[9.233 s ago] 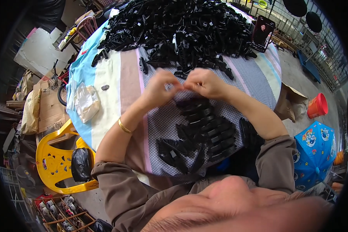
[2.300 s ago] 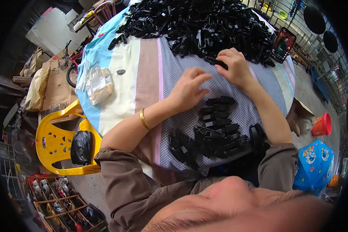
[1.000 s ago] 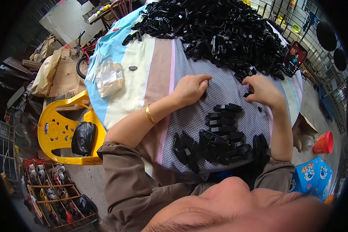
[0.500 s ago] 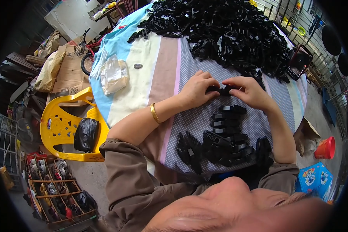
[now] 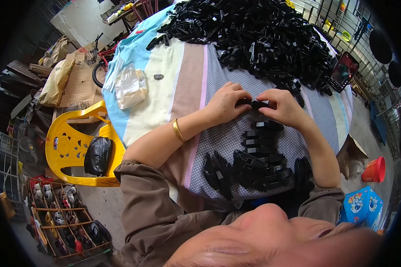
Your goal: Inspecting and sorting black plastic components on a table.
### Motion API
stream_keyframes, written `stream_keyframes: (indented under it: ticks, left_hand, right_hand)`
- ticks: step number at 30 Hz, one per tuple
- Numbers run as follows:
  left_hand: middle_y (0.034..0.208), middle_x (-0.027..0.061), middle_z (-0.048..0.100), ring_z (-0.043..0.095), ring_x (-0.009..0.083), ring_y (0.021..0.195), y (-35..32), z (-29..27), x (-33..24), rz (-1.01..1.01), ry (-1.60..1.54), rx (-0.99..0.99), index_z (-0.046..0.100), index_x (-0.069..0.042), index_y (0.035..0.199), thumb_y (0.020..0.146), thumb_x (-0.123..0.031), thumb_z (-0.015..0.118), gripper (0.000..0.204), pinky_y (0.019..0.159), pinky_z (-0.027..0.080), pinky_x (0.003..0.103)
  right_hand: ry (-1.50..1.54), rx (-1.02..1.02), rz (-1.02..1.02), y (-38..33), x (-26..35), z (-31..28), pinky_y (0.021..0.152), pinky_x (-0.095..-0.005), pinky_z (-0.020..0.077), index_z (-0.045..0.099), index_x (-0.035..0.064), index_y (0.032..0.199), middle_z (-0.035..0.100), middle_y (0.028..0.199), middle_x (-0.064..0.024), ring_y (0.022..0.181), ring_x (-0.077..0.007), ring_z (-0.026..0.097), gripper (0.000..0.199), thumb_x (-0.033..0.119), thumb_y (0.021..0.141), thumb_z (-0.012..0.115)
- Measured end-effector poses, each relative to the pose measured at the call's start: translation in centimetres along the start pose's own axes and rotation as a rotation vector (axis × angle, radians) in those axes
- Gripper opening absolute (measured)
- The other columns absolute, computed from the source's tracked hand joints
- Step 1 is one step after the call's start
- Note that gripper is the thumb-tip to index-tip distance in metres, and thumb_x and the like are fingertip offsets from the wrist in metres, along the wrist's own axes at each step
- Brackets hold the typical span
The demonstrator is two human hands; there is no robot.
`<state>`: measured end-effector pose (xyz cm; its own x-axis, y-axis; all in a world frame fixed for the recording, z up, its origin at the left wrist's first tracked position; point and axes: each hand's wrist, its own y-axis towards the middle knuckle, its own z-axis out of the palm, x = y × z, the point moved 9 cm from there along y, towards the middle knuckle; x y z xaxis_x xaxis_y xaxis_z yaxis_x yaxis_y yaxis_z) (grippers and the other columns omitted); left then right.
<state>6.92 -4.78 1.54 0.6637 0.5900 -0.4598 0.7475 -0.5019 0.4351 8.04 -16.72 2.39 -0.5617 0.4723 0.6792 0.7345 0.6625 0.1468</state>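
Observation:
Between both hands, over the dotted part of the tablecloth [image 5: 227, 138], is a slim black plastic part [image 5: 257, 104]. My left hand [image 5: 229, 103] grips its left end with thumb and fingers, and my right hand [image 5: 281, 107] pinches the right end. Fingers hide much of the part, so its exact kind cannot be made out. Just below the hands lies a column of similar black parts [image 5: 259, 142], stacked side by side toward me. More black parts [image 5: 217, 174] lie to its left, and a few others [image 5: 303, 171] rest by my right forearm.
A large heap of black parts [image 5: 249, 35] covers the table's far side. A phone-like device [image 5: 344, 71] stands at its right edge. A clear plastic bag [image 5: 131, 86] lies at the left. Beside the table are a yellow chair [image 5: 67, 147] and a red bucket [image 5: 373, 170].
My right hand has shifted slightly left and its fingers have curled closer round the part, which looks straighter between the hands. The parts on the table look the same.

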Motion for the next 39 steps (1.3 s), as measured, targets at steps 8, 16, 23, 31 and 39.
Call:
stream_keyframes:
  ticks: [8, 16, 23, 31, 39]
  left_hand:
    - [0.093, 0.0091, 0.06, 0.054, 0.0283, 0.091, 0.0, 0.0, -0.1, 0.002, -0.001, -0.013, 0.068, -0.01, 0.096, 0.076, -0.019, 0.072, 0.023, 0.083, 0.045, 0.037]
    - [0.091, 0.0077, 0.061, 0.055, 0.0272, 0.09, 0.0, -0.3, 0.2, -0.005, -0.017, -0.032, 0.069, -0.009, 0.094, 0.075, -0.018, 0.073, 0.021, 0.081, 0.046, 0.036]
    - [0.082, 0.0088, 0.063, 0.062, 0.0224, 0.075, 0.5, 0.8, 1.4, -0.118, -0.145, -0.001, 0.071, -0.005, 0.093, 0.069, -0.013, 0.077, 0.026, 0.068, 0.05, 0.031]
    - [0.085, 0.01, 0.061, 0.062, 0.0223, 0.075, 0.4, 1.1, 0.7, -0.137, -0.274, 0.083, 0.067, -0.006, 0.103, 0.07, -0.008, 0.074, 0.033, 0.07, 0.051, 0.032]
    - [0.089, 0.0086, 0.058, 0.054, 0.0271, 0.083, -0.3, 2.2, -4.6, 0.174, -0.209, 0.218, 0.065, -0.008, 0.108, 0.071, -0.004, 0.069, 0.038, 0.078, 0.044, 0.037]
  right_hand:
    - [-0.229, -0.156, -0.194, -0.6, 1.4, -0.9, 0.064, -0.0304, 0.0508, 0.067, 0.0007, 0.098, 0.062, 0.092, -0.0095, 0.077, -0.0228, 0.061, 0.026, 0.007, 0.073, 0.069]
    - [-0.43, -0.019, -0.036, -0.5, 0.9, -1.1, 0.076, -0.0368, 0.0489, 0.069, 0.0045, 0.093, 0.06, 0.088, -0.0099, 0.084, -0.0278, 0.061, 0.02, 0.016, 0.077, 0.069]
    - [-0.321, -0.055, -0.212, 0.0, 0.4, 0.1, 0.066, -0.0353, 0.0469, 0.067, -0.0004, 0.09, 0.057, 0.081, -0.0112, 0.075, -0.0268, 0.058, 0.02, 0.01, 0.074, 0.07]
    - [-0.094, -0.156, -0.142, 0.3, -0.3, -2.7, 0.065, -0.0305, 0.0482, 0.07, 0.002, 0.086, 0.064, 0.077, -0.0103, 0.074, -0.0233, 0.063, 0.017, 0.016, 0.075, 0.072]
    - [-0.605, -0.178, 0.456, -2.8, -7.9, -9.8, 0.069, -0.0337, 0.0506, 0.068, 0.0038, 0.089, 0.066, 0.082, -0.0118, 0.077, -0.025, 0.064, 0.037, 0.035, 0.07, 0.074]
